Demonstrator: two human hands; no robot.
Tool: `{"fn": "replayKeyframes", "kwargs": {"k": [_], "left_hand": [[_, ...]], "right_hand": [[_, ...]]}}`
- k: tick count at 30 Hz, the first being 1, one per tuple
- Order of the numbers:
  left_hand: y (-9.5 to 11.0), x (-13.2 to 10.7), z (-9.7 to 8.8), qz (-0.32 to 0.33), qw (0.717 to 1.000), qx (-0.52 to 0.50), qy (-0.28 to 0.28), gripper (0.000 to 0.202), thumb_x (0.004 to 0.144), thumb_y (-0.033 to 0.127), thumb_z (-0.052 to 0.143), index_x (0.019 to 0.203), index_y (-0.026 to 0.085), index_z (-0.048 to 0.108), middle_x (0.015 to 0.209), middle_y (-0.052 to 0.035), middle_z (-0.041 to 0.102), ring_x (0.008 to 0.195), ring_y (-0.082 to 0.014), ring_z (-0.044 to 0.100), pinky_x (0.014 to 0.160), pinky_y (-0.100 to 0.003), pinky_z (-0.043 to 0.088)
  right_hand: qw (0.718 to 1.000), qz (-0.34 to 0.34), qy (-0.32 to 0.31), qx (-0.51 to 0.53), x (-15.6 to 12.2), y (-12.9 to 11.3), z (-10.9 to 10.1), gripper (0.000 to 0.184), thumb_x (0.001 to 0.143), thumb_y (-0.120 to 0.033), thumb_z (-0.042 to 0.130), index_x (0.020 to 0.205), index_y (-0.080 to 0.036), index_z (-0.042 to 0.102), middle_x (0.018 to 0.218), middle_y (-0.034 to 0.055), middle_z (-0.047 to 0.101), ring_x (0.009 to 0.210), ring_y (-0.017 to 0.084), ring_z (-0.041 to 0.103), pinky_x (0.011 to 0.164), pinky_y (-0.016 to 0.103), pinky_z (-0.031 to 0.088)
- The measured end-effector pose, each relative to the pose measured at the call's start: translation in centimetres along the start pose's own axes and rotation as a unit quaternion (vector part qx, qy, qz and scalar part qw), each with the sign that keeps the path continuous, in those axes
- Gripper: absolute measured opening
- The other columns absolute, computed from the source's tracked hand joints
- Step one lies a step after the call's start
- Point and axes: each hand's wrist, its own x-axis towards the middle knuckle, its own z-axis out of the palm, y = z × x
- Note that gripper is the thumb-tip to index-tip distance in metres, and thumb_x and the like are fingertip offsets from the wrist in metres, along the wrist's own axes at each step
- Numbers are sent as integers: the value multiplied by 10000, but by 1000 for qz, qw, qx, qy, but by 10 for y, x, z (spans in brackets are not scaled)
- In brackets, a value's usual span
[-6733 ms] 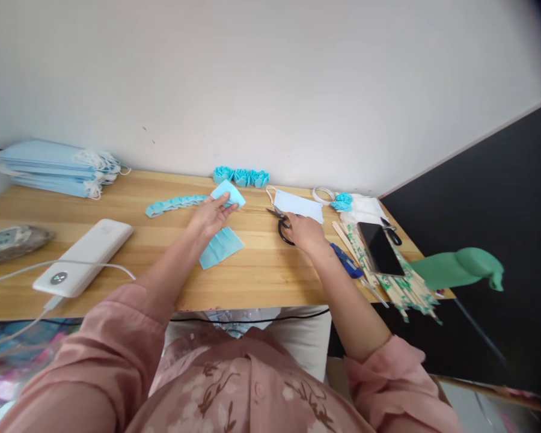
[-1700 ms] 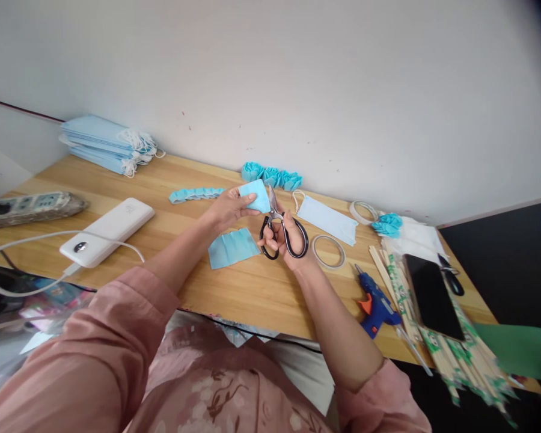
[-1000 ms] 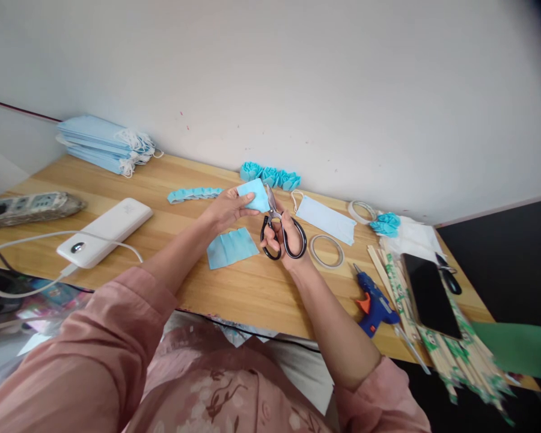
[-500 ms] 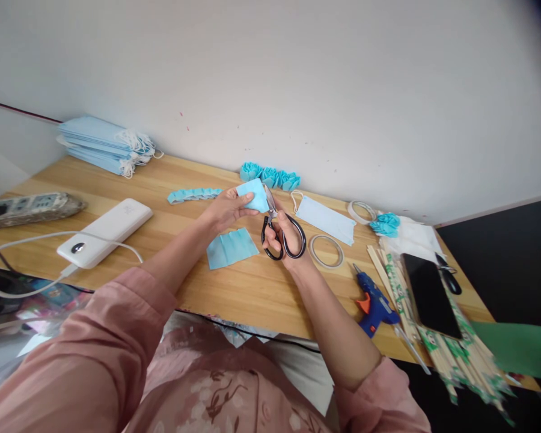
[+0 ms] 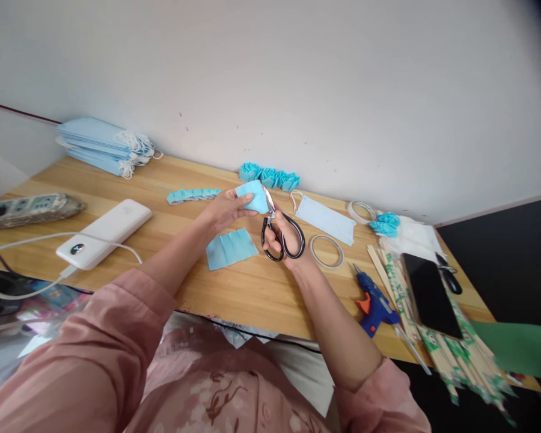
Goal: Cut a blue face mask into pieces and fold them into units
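Note:
My left hand [image 5: 229, 208] pinches a small folded piece of light blue fabric [image 5: 252, 195] above the table. Black-handled scissors [image 5: 270, 201] are in my right hand [image 5: 288, 236], with fingers through the handle loops. Their blades lie along the right edge of the folded fabric. Below my hands, a flat blue fabric piece [image 5: 232, 249] with crease lines rests on the wood. Behind them stand several blue fabric flowers [image 5: 269, 176], and a pleated blue strip [image 5: 193, 195] lies to the left.
A mask [image 5: 327, 219], a tape roll [image 5: 327, 251], a blue glue gun [image 5: 375, 300], a phone [image 5: 430, 294] and wrapped chopsticks [image 5: 460, 361] lie right. Another flower [image 5: 385, 224] sits farther back. Left are stacked masks [image 5: 94, 144], a white power bank [image 5: 106, 233] and a power strip [image 5: 36, 207].
The scissor blades look slightly closer together along the fabric's edge. Both hands stay in nearly the same place, still holding the fabric and the scissors.

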Motion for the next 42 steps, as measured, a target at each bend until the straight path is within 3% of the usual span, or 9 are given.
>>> {"fn": "replayKeyframes", "kwargs": {"k": [9,17,23,35,42], "left_hand": [[2,0,-1,3,1000,8,17,394,658,362,888,894,82,742,820,-73,759,732,-155,709,697,-267,620],[3,-1,-1,1,1000,19,3,388,664,368,885,894,88,748,833,-83,763,744,-160,714,697,-264,615],[3,-1,-3,19,999,32,19,399,655,396,885,873,91,749,810,-77,757,734,-158,705,702,-269,611],[-2,-5,6,4,998,50,-32,418,643,417,885,855,79,759,834,-103,759,756,-171,703,672,-258,597],[-3,-3,5,-1,1000,16,-5,395,641,405,889,847,98,751,783,-63,744,714,-150,687,686,-266,597]], "right_hand": [[998,35,-39,20,-4,-3,-2,560,823,-693,597,1153,-241,598,604,-91,513,407,54,388,614,274,563],[997,51,-60,22,-6,-8,-2,591,786,-706,625,1160,-248,608,596,-79,511,416,71,367,537,265,522],[994,50,-84,40,-6,-8,-3,550,827,-665,612,1184,-246,605,593,-81,520,412,66,373,567,273,540],[996,49,-62,33,-6,-9,-1,604,782,-693,637,1174,-234,608,586,-78,525,409,70,377,542,279,541],[998,31,-21,50,-5,-8,2,627,784,-683,636,1227,-243,587,574,-89,533,391,65,376,586,297,574]]}}
